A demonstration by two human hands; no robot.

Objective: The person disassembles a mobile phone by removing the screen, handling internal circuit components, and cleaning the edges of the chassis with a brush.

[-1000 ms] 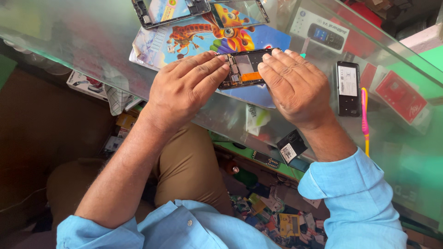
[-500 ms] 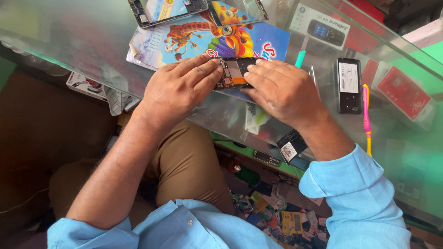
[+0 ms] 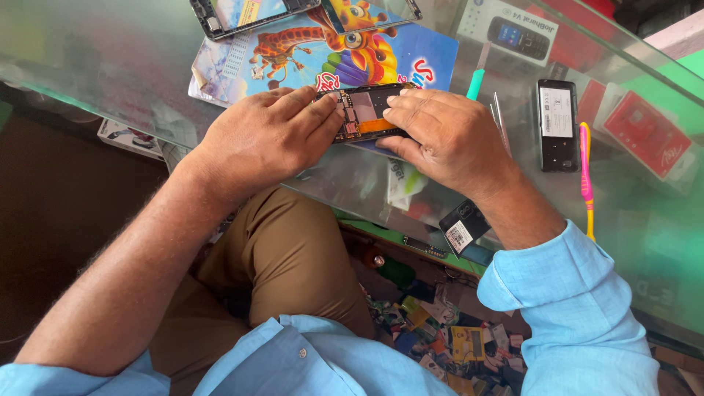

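An opened phone body (image 3: 369, 111) with its circuit boards showing lies on a colourful cartoon-giraffe booklet (image 3: 308, 51) on the glass counter (image 3: 110, 66). My left hand (image 3: 268, 136) rests on its left end, fingers pressing the edge. My right hand (image 3: 447, 136) covers its right end, fingertips on the frame. Both hands hold the phone flat. Whether a small tool sits under my right fingers is hidden.
A black phone back (image 3: 557, 125) lies to the right beside a pink and yellow toothbrush (image 3: 585, 176). A teal pry tool (image 3: 476, 84) and metal tweezers (image 3: 499, 114) sit behind my right hand. Another open phone frame (image 3: 242, 15) lies at the top. Boxes and clutter fill the shelf below.
The view has tilted and shifted a little. Both hands stay on the opened phone, with my right fingers drawn slightly in toward its right end.
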